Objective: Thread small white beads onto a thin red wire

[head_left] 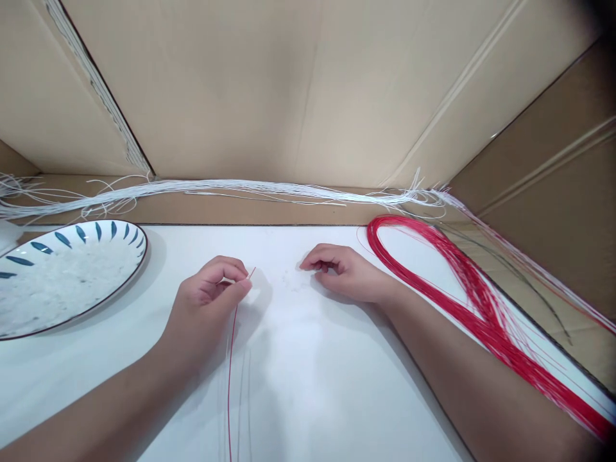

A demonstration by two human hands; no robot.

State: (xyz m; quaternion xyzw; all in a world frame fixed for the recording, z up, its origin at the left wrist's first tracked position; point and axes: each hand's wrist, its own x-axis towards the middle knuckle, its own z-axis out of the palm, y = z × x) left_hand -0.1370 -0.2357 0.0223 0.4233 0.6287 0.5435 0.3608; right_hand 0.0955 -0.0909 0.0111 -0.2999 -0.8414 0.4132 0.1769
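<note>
My left hand (pixel 212 292) pinches a thin red cord (pixel 230 378) between thumb and forefinger. A short end of the cord sticks up past the fingertips, and the rest hangs down out of the frame's bottom edge. My right hand (pixel 339 269) rests low over the white tabletop, fingers curled and the thumb a little apart from them, with nothing visible between. Just left of its fingertips lie a few tiny clear bits (pixel 293 280), too small to name. Bare table separates the two hands.
At left, an oval plate (pixel 141 247) with blue leaf marks holds many small clear-white pieces. A looped bundle of red cords (pixel 414 273) lies to the right, partly beneath my right forearm. White cords (pixel 250 186) stretch along the back, before a cardboard wall (pixel 269 90).
</note>
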